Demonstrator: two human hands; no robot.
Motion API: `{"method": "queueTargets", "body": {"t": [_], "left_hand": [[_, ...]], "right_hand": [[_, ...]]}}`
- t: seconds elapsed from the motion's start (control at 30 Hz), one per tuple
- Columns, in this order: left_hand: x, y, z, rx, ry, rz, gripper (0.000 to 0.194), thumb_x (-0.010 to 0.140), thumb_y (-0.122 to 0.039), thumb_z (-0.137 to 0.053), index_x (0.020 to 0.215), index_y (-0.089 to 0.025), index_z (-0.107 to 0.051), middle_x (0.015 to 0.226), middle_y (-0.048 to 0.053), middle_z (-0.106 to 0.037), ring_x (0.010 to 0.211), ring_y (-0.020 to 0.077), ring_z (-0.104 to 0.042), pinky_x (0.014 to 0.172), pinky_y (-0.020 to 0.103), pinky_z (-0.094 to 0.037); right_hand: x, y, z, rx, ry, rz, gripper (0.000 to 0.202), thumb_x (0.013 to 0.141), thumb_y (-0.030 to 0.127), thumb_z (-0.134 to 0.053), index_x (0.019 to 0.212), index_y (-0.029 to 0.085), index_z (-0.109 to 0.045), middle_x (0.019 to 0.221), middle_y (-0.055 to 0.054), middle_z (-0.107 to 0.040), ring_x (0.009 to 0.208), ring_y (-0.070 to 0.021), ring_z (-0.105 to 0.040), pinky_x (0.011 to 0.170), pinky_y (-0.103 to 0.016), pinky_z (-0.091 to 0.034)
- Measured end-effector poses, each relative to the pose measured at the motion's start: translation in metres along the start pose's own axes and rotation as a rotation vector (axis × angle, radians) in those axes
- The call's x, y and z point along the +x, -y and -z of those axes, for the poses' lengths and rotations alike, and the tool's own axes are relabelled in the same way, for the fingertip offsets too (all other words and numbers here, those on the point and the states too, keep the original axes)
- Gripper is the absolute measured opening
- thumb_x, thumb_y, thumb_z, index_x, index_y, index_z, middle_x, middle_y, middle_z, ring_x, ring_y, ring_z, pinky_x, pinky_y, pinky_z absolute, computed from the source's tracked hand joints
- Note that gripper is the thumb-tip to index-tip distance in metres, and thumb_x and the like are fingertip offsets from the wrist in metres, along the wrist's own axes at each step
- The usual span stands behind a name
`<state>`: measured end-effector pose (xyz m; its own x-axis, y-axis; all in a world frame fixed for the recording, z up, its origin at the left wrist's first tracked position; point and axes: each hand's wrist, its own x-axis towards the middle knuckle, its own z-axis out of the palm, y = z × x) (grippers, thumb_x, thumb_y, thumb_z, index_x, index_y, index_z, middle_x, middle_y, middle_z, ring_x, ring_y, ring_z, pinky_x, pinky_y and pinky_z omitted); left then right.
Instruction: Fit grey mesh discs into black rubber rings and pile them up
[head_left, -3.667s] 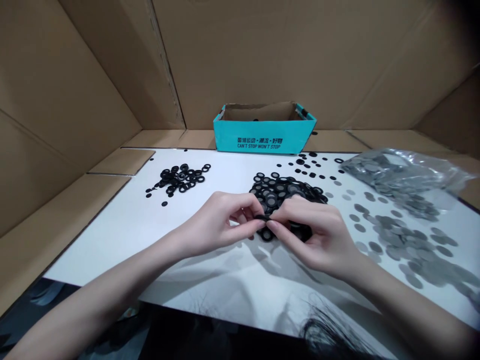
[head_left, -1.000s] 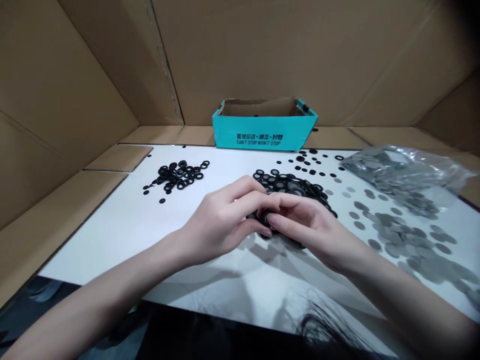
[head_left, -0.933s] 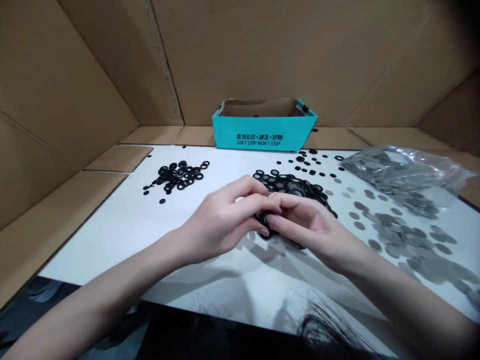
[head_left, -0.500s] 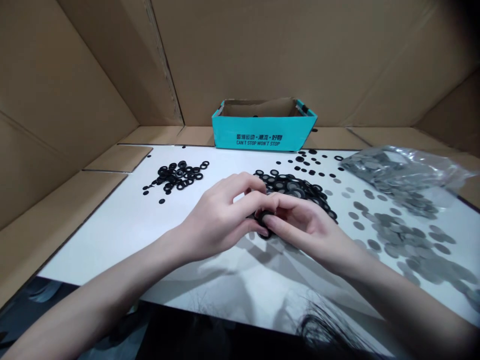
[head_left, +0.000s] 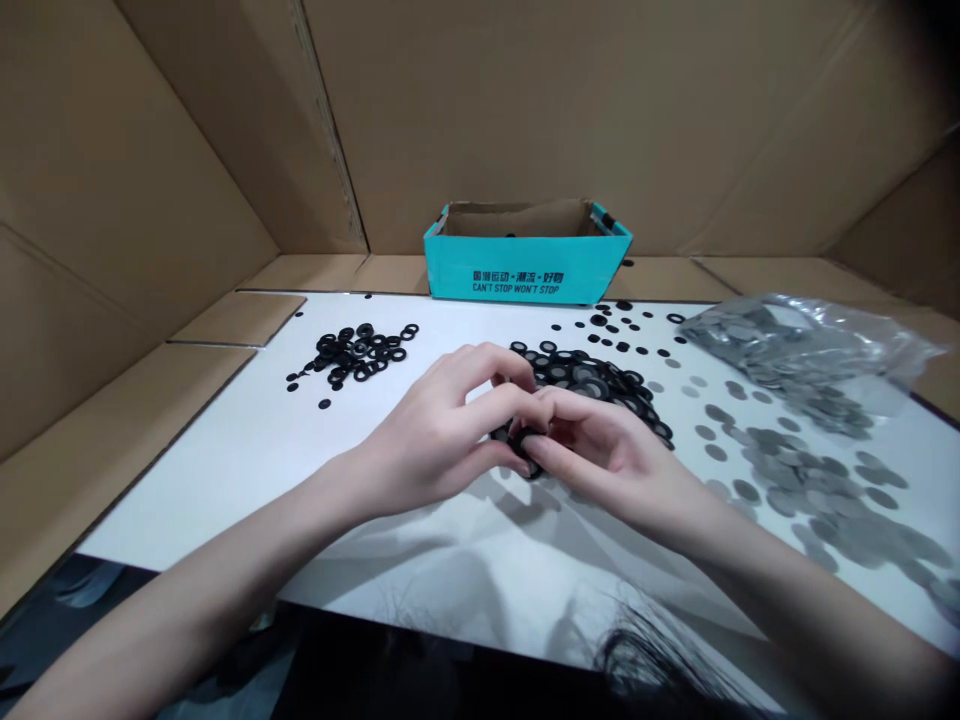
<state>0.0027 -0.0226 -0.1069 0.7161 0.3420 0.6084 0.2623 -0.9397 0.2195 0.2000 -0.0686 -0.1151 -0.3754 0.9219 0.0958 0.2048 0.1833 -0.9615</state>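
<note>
Near the middle of the white table, my left hand (head_left: 450, 425) and my right hand (head_left: 611, 450) meet at the fingertips. Between their thumbs and fingers they pinch a small black ring (head_left: 529, 455), partly hidden by the fingers. Just behind my right hand lies a heap of black rings with grey centres (head_left: 585, 372). To the left of my left hand is a smaller pile of black rings (head_left: 356, 352). Thin grey discs (head_left: 810, 475) are spread over the right side of the table, beyond my right hand.
A turquoise box (head_left: 529, 268) with an open top stands at the back. At the right back lies a clear plastic bag (head_left: 795, 345) holding grey discs. Small black pieces (head_left: 622, 347) are scattered behind the heap. Cardboard walls (head_left: 525, 110) surround the white table (head_left: 247, 470).
The fingertips of both hands have shifted very slightly around the black ring. Otherwise the view has only moved a little.
</note>
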Motion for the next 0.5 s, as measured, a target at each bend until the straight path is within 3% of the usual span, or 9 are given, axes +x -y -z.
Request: {"method": "queueTargets", "body": {"t": [0.07, 0.2, 0.33, 0.5], "left_hand": [[0.0, -0.001, 0.0, 0.013, 0.017, -0.015, 0.013, 0.091, -0.012, -0.058, 0.102, -0.017, -0.06, 0.107, 0.008, -0.059, 0.097, 0.0196, -0.057, 0.084, 0.033, -0.051], [0.0, -0.002, 0.002, -0.057, 0.117, -0.011, 0.034, 0.085, 0.001, -0.046, 0.108, -0.018, -0.062, 0.113, 0.009, -0.058, 0.103, 0.019, -0.055, 0.085, 0.03, -0.053], [0.001, 0.002, 0.007, -0.12, 0.126, 0.0, 0.031, 0.094, -0.012, -0.052, 0.124, -0.019, -0.058, 0.118, 0.012, -0.056, 0.112, 0.0214, -0.055, 0.097, 0.037, -0.051], [-0.002, 0.022, 0.017, -0.063, -0.055, 0.144, 0.03, 0.095, -0.025, -0.058, 0.125, -0.021, -0.059, 0.118, 0.011, -0.058, 0.113, 0.0214, -0.056, 0.098, 0.036, -0.051]], "right_hand": [[0.0, 0.0, 0.0, -0.018, 0.01, 0.01, 0.018, 0.091, 0.035, -0.054, 0.081, 0.02, -0.055, 0.078, -0.002, -0.055, 0.069, -0.0147, -0.05, 0.06, -0.027, -0.041], [-0.001, -0.003, -0.001, -0.07, -0.008, 0.051, 0.015, 0.091, 0.031, -0.053, 0.081, 0.02, -0.054, 0.084, -0.004, -0.058, 0.077, -0.0171, -0.054, 0.067, -0.03, -0.046], [0.0, 0.0, 0.009, -0.238, -0.093, 0.13, 0.015, 0.09, 0.032, -0.053, 0.081, 0.021, -0.057, 0.08, -0.004, -0.059, 0.072, -0.0166, -0.055, 0.062, -0.029, -0.045], [0.002, 0.002, 0.046, -0.587, -0.375, 0.189, 0.013, 0.083, 0.034, -0.061, 0.08, 0.022, -0.064, 0.076, -0.003, -0.065, 0.063, -0.0155, -0.052, 0.058, -0.031, -0.04]]}}
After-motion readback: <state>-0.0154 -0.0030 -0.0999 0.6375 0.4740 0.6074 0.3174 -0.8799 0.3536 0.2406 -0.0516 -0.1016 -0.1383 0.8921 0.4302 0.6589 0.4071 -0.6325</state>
